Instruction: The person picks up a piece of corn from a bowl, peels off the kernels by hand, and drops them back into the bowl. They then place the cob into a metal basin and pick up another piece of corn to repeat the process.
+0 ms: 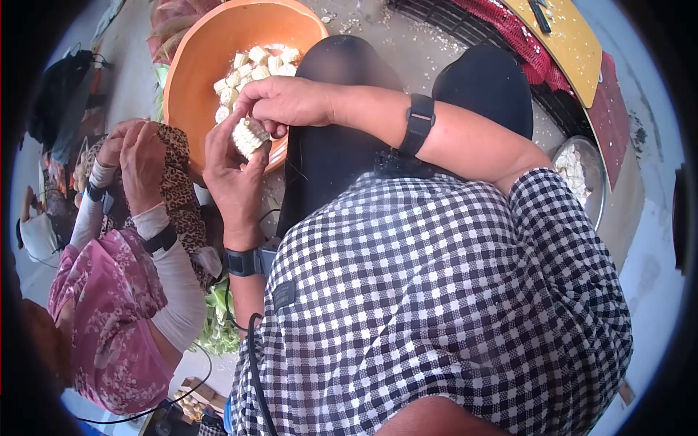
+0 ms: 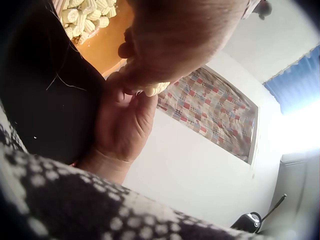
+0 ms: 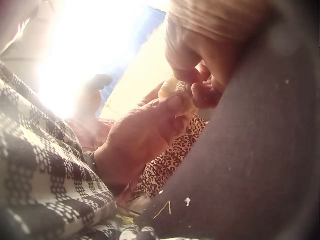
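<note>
In the head view, a short piece of corn on the cob (image 1: 249, 138) with pale kernels is between both hands, over the near edge of the orange basin (image 1: 190, 69). The left hand (image 1: 234, 171) grips it from below, thumb on one side and fingers on the other. From above, the right hand (image 1: 291, 103) has bent fingers and thumb at the piece's upper end. The right wrist view shows the left thumb (image 3: 172, 105) lying along the corn and the right fingers (image 3: 205, 92) curled against it. Cut corn pieces (image 1: 254, 69) lie in the basin.
Another person (image 1: 109, 312) sits close on the left, hands raised. A metal bowl (image 1: 598, 174) with pale contents stands at the right. Behind the knees are a black crate (image 1: 436, 25), red mesh (image 1: 509, 33) and a yellow board (image 1: 574, 47). Green leaves (image 1: 218, 320) lie beside the left forearm.
</note>
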Demonstrator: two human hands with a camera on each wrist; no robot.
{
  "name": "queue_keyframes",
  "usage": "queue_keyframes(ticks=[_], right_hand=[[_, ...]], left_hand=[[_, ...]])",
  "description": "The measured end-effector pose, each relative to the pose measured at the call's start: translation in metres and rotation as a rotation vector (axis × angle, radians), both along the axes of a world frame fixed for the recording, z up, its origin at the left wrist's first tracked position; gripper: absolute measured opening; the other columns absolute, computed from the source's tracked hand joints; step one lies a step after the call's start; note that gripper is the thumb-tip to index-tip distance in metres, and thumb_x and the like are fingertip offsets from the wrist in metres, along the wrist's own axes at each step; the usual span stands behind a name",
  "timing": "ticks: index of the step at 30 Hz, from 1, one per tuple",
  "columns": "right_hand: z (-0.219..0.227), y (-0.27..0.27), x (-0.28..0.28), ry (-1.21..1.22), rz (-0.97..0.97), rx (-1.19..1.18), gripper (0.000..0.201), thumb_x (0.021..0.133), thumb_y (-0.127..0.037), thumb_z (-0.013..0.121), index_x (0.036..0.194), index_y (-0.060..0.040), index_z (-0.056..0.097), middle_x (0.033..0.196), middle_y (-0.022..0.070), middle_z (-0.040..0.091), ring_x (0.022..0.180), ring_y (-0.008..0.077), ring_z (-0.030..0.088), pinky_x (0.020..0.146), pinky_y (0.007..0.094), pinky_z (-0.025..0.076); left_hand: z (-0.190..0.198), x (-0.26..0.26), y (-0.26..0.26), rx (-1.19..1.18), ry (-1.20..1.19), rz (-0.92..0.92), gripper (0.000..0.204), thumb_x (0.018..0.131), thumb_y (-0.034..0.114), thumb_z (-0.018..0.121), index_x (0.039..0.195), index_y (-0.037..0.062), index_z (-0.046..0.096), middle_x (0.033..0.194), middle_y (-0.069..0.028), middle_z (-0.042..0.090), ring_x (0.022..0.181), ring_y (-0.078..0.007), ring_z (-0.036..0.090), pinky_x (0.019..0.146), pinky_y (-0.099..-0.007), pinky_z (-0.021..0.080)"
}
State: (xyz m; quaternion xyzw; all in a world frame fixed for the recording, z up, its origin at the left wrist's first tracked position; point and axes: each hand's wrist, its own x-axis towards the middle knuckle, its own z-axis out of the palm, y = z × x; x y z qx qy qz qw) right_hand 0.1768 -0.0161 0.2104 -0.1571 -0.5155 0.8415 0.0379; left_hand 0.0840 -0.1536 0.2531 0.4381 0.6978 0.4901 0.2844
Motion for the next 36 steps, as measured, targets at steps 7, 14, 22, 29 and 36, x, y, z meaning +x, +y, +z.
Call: queue_keyframes(ticks=[7, 14, 22, 29, 36], right_hand=[[0.000, 0.003, 0.002, 0.051, 0.026, 0.014, 0.024, 0.088, -0.019, 0.054, 0.106, -0.0026, 0.054, 0.077, 0.0011, 0.053, 0.067, 0.0082, 0.047, 0.061, 0.0223, 0.042], [-0.003, -0.001, 0.001, 0.023, -0.008, 0.163, 0.025, 0.084, -0.015, 0.055, 0.105, -0.0019, 0.054, 0.078, 0.0017, 0.054, 0.065, 0.0087, 0.048, 0.059, 0.0234, 0.044], [0.001, 0.000, 0.006, 0.031, -0.020, 0.140, 0.027, 0.084, -0.011, 0.048, 0.109, -0.0016, 0.054, 0.080, 0.0028, 0.054, 0.068, 0.0089, 0.052, 0.061, 0.0236, 0.046], [-0.003, 0.002, 0.005, 0.037, -0.023, 0.102, 0.027, 0.085, -0.004, 0.043, 0.109, 0.0008, 0.055, 0.088, 0.0042, 0.054, 0.071, 0.0098, 0.054, 0.064, 0.0236, 0.048], [0.028, 0.076, 0.046, -0.017, -0.375, 0.184, 0.025, 0.082, -0.009, 0.058, 0.104, 0.0021, 0.059, 0.087, 0.0088, 0.059, 0.067, 0.0109, 0.057, 0.063, 0.0216, 0.048]], left_hand=[[-0.003, 0.000, 0.000, -0.016, -0.004, 0.022, 0.053, 0.068, -0.013, 0.059, 0.120, 0.0013, 0.055, 0.115, -0.0070, 0.050, 0.106, -0.0160, 0.053, 0.091, -0.0280, 0.045], [-0.003, 0.002, 0.001, -0.049, 0.002, 0.024, 0.055, 0.068, -0.012, 0.064, 0.120, 0.0026, 0.055, 0.114, -0.0061, 0.050, 0.106, -0.0150, 0.053, 0.090, -0.0268, 0.044], [-0.005, 0.000, 0.000, -0.044, -0.030, 0.052, 0.053, 0.070, -0.011, 0.065, 0.120, 0.0014, 0.055, 0.115, -0.0054, 0.050, 0.106, -0.0149, 0.053, 0.091, -0.0267, 0.045], [-0.005, 0.000, 0.001, -0.032, -0.140, 0.070, 0.049, 0.075, -0.009, 0.066, 0.121, -0.0003, 0.052, 0.114, -0.0055, 0.051, 0.103, -0.0161, 0.057, 0.088, -0.0274, 0.048], [-0.002, -0.002, -0.002, -0.009, -0.199, 0.080, 0.051, 0.078, -0.008, 0.063, 0.126, -0.0009, 0.047, 0.112, -0.0086, 0.054, 0.097, -0.0141, 0.057, 0.082, -0.0244, 0.048]])
